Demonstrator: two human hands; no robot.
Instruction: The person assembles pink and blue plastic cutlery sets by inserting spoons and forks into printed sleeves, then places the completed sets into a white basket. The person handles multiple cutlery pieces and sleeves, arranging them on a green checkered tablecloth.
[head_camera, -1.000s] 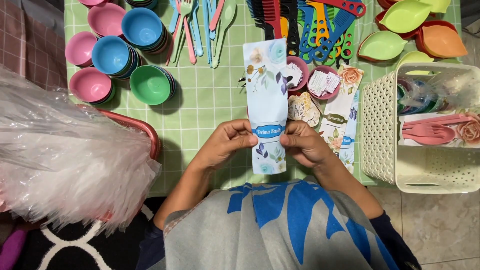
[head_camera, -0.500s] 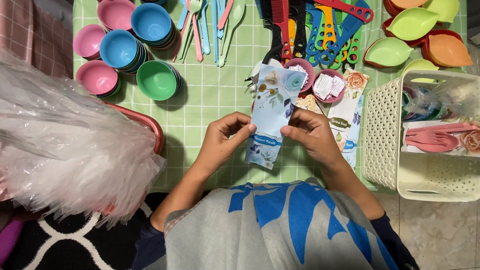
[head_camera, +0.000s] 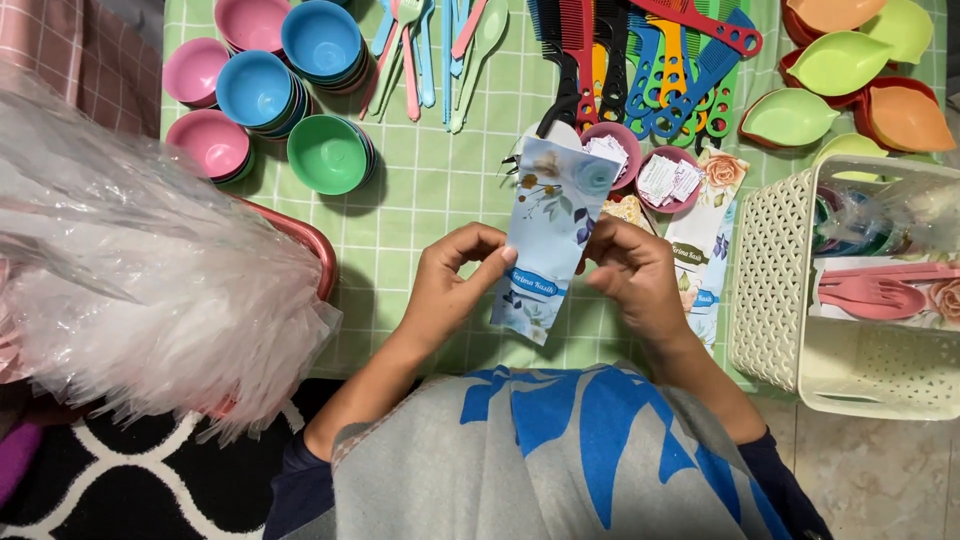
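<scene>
We've got the pale blue floral pouch (head_camera: 548, 240) up between both hands, just above our lap, tilted a bit w/ its top leaning away from us. Left hand (head_camera: 455, 285) pinches the pouch's left edge near the lower half, thumb over fingertips. Right hand (head_camera: 632, 275) grips the right edge, fingers curled behind, thumb in front. Held by the two sides like this prob. to keep the mouth of it controllable – can't tell whether it's open or sealed from here.

Just beyond the right hand, flat on the green checked cloth (head_camera: 430, 180), lie more floral pouches (head_camera: 705, 235), and right past those two small pink bowls w/ paper slips (head_camera: 645, 165). Further out from the hands: a fan of coloured combs (head_camera: 650, 60), pastel spoons & forks (head_camera: 430, 50), and, out past the left hand, stacks of pink/blue/green bowls (head_camera: 275, 100). Leaf-shaped dishes (head_camera: 850, 85) sit far beyond the right hand.

Right of the right hand, a white lattice basket (head_camera: 780, 280) w/ finished-looking packs inside, pink fork showing. Left of the left hand, a big heap of clear plastic bags (head_camera: 140, 280) in a red-rimmed tub (head_camera: 310, 235). Everything's ranged in an arc w/in reach, sorted by kind.
</scene>
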